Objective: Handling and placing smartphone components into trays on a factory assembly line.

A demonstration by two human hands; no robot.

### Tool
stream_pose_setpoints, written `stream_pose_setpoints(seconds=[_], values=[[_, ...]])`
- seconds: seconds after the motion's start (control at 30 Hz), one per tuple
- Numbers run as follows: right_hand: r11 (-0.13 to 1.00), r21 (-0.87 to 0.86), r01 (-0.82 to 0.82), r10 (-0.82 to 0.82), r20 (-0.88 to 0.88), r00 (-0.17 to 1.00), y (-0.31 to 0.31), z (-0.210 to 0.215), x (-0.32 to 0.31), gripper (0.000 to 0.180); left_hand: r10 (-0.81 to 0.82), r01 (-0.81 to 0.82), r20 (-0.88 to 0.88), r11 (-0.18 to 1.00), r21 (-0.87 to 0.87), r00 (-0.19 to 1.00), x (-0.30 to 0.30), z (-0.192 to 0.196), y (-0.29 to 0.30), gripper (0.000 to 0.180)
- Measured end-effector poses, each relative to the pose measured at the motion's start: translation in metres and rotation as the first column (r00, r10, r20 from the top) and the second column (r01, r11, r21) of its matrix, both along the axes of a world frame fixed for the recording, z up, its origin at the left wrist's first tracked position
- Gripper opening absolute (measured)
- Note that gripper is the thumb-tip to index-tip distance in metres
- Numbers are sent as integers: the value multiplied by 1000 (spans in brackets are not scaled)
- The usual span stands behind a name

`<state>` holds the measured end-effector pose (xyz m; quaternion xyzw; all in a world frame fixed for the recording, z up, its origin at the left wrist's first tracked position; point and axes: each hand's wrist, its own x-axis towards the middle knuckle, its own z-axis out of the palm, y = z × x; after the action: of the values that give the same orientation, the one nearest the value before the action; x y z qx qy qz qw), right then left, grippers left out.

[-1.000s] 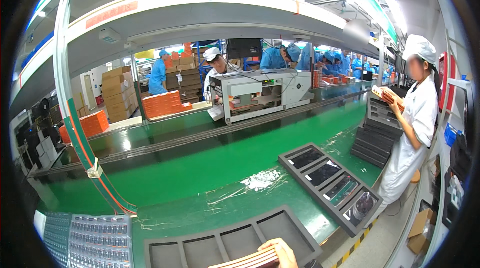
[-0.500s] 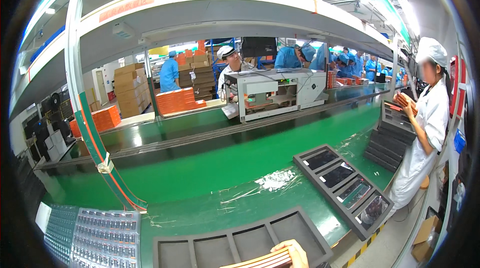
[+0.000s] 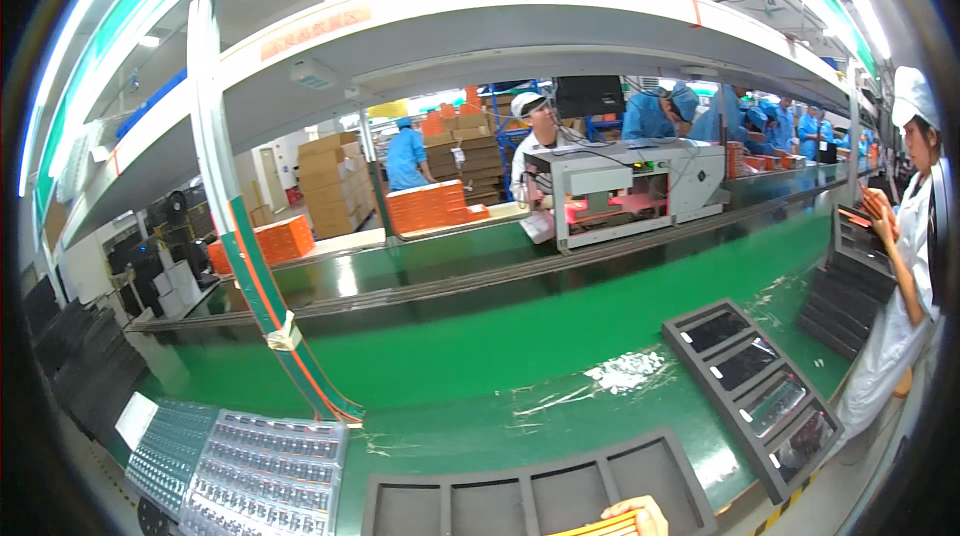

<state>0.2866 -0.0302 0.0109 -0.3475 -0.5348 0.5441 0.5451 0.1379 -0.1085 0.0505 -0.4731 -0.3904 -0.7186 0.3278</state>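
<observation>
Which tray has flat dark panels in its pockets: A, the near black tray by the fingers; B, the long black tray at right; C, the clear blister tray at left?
B: the long tray holds panels; the near tray by the fingers sits empty.

Green work surface [image 3: 480, 356], glossy, runs L to R across view. Near edge, centre: dark foam tray [image 3: 535, 496], 4 compartments visible, all bare. R of it, well apart: 2nd dark tray [image 3: 765, 396] lying at an angle, 4 pockets, each w/ a flat dark glossy item inside. Between the 2 trays, further back: small patch of crumpled clear film [image 3: 625, 373]. Near L corner: clear blister trays [image 3: 265, 471], rows of small parts, overlapping one another. Far R end: stack of dark trays [image 3: 840, 301]. Behind surface: darker conveyor strip [image 3: 500, 271], grey machine [image 3: 625, 186] on its far side.
</observation>
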Motion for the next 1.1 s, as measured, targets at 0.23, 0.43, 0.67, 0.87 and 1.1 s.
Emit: stream_pose_setpoints(seconds=[0.23,0.43,0.67,0.87,1.1], values=[[1000,14,-25,25,-11,1000,0,3,5,33,-238,543,561,693,-474,793,9,-58,1,69],[999,1,-54,54,-60,997,1,2,7,28,-258,622,605,578,-528,753,9,-58,-3,69],[998,-9,-64,64,-78,995,1,-2,6,25,-345,761,709,496,-419,616,1,-52,-4,64],[997,-15,-73,72,-96,993,-3,-2,7,25,-365,799,746,483,-359,556,2,-52,-8,59],[998,31,-62,64,-99,993,-2,0,6,24,-348,811,768,462,-358,537,3,-48,-9,49]])
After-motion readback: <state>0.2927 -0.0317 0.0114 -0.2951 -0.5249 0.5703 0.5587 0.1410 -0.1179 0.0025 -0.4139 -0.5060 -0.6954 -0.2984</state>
